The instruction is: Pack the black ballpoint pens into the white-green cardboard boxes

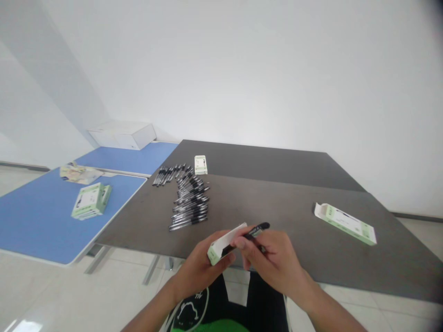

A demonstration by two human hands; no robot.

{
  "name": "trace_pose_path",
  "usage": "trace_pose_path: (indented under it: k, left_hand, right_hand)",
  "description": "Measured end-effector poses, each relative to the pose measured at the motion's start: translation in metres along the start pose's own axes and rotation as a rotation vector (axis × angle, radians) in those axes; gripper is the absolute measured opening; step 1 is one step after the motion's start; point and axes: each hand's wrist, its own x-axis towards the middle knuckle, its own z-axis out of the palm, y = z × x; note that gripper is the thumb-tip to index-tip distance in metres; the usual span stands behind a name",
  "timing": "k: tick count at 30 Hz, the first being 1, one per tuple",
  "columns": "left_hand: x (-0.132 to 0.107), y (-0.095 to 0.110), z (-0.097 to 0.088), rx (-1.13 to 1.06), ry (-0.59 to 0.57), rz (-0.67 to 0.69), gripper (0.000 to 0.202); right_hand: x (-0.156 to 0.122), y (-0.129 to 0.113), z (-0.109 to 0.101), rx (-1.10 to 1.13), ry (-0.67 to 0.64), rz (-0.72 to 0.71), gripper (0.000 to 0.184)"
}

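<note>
- Find the small carton [215, 254] at the body's front, by the near edge of the bench [270, 198], pale inner face showing and tilted up toward the right.
- Note the left grip [204, 265] curled round the carton, pinching it by the sides; judge this a sound support, being clear of the upper end.
- Note the right grip [275, 253] pinching a dark pen [258, 229] close against the carton's upper end; cannot tell one pen from several there, nor see how much lies inside.
- Squeeze the carton only lightly, as thin card probably buckles and narrows under hard pressure.
- Line the pen up with the carton's long side before applying any push; at a slant, expect snagging on the card edge.
- Guide with a fingertip close to the carton, and avoid forcing against resistance.
- Spare the loose pens [190, 198] on the bench, spread in a curved band ahead and to the left; lift from the near end to avoid scattering the rest.
- Give elbow room to the open-flapped carton [349, 223], lying well apart on the right, and to the far carton [200, 165], just beyond the pens.
</note>
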Motion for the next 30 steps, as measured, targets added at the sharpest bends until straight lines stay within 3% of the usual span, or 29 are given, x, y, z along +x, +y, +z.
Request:
trace_pose_path:
  k: [4,7,9,12,17,22,24,26,30]
  left_hand:
    - [0.001,0.001,0.003,0.005,0.050,-0.015,0.041]
    - [0.002,0.003,0.004,-0.033,0.020,-0.012,0.046]
    - [0.003,0.004,0.004,-0.038,0.017,-0.024,0.046]
    - [0.003,0.005,0.004,-0.014,0.056,-0.059,0.045]
    - [-0.002,0.006,0.001,-0.011,0.091,-0.054,0.042]
    - [-0.020,0.001,-0.008,-0.006,0.184,-0.026,0.040]
    - [-0.029,-0.008,-0.015,-0.001,0.228,-0.030,0.040]
    - [-0.039,-0.017,-0.024,-0.001,0.309,-0.083,0.043]
    - [-0.060,-0.024,-0.046,0.037,0.567,-0.219,0.048]
  right_hand:
    - [-0.001,0.006,0.009,0.045,0.014,0.143,0.026]
    - [-0.001,0.011,0.012,0.033,0.014,0.177,0.040]
    - [0.000,0.012,0.012,0.046,0.025,0.173,0.037]
    - [0.003,0.013,0.009,0.057,0.062,0.139,0.025]
    - [-0.011,0.012,-0.001,-0.013,0.214,0.004,0.055]
    - [-0.037,0.049,-0.012,-0.084,0.396,-0.084,0.053]
    - [-0.032,0.076,-0.007,-0.212,0.359,-0.032,0.052]
    - [-0.017,0.100,0.008,-0.279,0.229,-0.009,0.035]
    - [0.019,0.122,0.062,-0.370,-0.124,-0.049,0.024]
